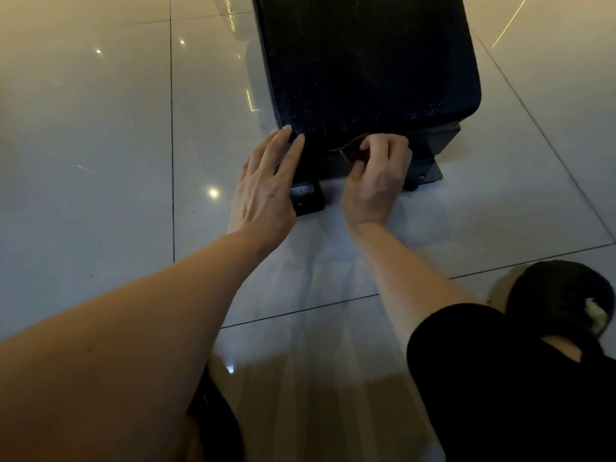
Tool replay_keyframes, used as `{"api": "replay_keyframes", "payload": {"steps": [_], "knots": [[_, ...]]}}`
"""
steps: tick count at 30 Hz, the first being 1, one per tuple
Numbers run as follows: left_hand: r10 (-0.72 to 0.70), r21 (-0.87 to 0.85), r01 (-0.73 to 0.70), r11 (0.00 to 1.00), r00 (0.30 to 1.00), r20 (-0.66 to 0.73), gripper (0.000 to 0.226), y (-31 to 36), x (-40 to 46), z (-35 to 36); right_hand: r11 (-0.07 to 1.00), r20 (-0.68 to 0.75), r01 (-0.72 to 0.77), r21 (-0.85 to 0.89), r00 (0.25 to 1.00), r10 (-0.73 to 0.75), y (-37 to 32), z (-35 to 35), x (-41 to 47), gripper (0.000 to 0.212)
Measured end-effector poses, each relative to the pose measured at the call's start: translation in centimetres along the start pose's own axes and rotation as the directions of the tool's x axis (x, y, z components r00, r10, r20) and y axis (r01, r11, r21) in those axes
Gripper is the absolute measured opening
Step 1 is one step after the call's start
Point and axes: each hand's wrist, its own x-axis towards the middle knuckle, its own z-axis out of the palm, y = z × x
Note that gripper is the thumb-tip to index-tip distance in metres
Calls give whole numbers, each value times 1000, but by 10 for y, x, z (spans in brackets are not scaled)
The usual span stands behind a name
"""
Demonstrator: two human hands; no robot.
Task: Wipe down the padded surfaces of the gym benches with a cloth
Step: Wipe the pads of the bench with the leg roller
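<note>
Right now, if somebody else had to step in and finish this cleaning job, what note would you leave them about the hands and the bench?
Left hand: open, fingers straight, fingertips resting on the near left corner of the bench pad.
Right hand: grips a small dark cloth, pressed against the near end of the pad, just above the bench's metal base.
Position: the person is low on the tiled floor at the end of the bench.
Done: cannot tell how much of the pad is already wiped; its top looks speckled.
Left: finish this end edge, check the top, then any other benches, none of which are in view.
</note>
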Motion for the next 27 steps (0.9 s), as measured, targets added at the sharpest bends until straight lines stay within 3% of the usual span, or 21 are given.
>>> {"api": "replay_keyframes", "payload": {"steps": [2,5,9,10,13,15,19,22,27], "knots": [[41,41,-41,998,999,6,76,9,4,3,997,6,66,-26,998,-66,14,-16,11,26],[73,91,-74,993,997,21,76,29,18,7,996,-133,-82,-23,988,78,28,-39,43,28],[40,144,-48,988,998,54,75,67,39,16,972,47,228,-60,973,-225,30,-49,51,22],[31,145,-40,989,997,66,73,76,42,17,981,70,185,-63,981,-180,36,-53,53,24],[-22,149,8,989,995,97,71,99,49,17,976,-27,-204,-80,979,202,65,-79,73,28],[-36,167,19,986,995,97,72,116,55,14,978,-32,-191,-86,981,189,74,-98,89,28],[-106,125,92,988,988,112,72,167,59,-3,997,108,-81,-9,991,81,64,-130,110,40],[-170,74,162,984,978,124,72,210,61,-23,985,189,-143,99,974,123,51,-157,120,52],[-243,-149,263,953,960,140,71,257,71,-48,971,367,-178,160,924,109,43,-195,134,21]]}}
